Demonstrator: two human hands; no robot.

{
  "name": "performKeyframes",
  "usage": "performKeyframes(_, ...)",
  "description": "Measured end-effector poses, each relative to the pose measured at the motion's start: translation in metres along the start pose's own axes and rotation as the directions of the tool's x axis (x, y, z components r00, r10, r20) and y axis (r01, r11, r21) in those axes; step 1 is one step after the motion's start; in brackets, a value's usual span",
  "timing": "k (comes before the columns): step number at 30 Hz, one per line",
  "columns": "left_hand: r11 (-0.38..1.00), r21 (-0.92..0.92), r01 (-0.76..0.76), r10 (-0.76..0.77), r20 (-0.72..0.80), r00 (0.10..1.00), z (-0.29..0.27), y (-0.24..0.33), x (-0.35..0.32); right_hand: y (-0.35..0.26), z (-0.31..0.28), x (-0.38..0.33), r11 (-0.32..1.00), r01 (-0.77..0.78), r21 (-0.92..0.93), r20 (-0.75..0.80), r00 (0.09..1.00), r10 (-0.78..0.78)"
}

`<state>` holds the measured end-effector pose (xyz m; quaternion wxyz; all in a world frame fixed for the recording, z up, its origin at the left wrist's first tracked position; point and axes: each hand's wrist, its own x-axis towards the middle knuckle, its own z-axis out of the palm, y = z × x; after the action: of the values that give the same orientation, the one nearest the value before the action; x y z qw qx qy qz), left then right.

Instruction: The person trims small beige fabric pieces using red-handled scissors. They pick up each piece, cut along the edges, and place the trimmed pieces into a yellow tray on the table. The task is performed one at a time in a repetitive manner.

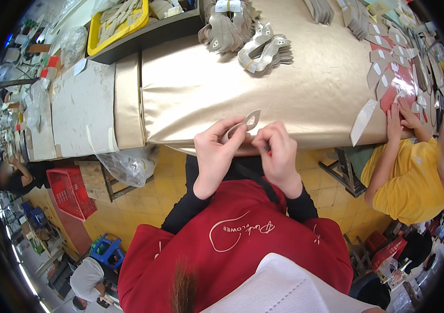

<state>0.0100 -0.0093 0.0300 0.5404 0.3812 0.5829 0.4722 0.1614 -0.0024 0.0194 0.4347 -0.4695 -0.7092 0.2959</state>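
My left hand point(215, 152) pinches a small grey-beige cut piece point(253, 120) between thumb and fingertips, just over the near edge of the table. Its pointed end, with an opening in it, sticks up past the fingers; the rest curls down behind them. Close by on the right, my right hand point(279, 160) is closed, fingers curled in. A small bit of red shows at those fingers, too small to name. Beyond my hands lies a banded stack of curved grey-beige cut pieces point(268, 51), and behind it a second banded bundle point(227, 28).
A gold-coloured sheet point(196, 78) covers the table. Far left, a yellow tray point(117, 26) of strips sits in a dark box. At right, a person in yellow point(409, 177) works beside a red board point(402, 75) with pale pieces. A red crate point(70, 193) stands on the left floor.
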Motion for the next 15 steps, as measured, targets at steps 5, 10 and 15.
performKeyframes(5,0.991,-0.124,0.048,-0.05,-0.009,0.999,-0.004,0.003,0.005,-0.014,0.001,-0.004,0.978,0.098,0.185,0.04,0.993,-0.107)
performKeyframes(10,0.99,-0.119,0.073,-0.072,0.009,0.997,-0.011,0.006,0.006,-0.009,-0.005,0.007,0.988,-0.139,-0.068,-0.102,0.986,0.132)
performKeyframes(15,0.992,-0.112,0.063,-0.061,0.025,0.998,-0.012,0.006,0.004,-0.002,-0.013,0.006,0.987,-0.014,-0.16,0.023,1.0,0.018)
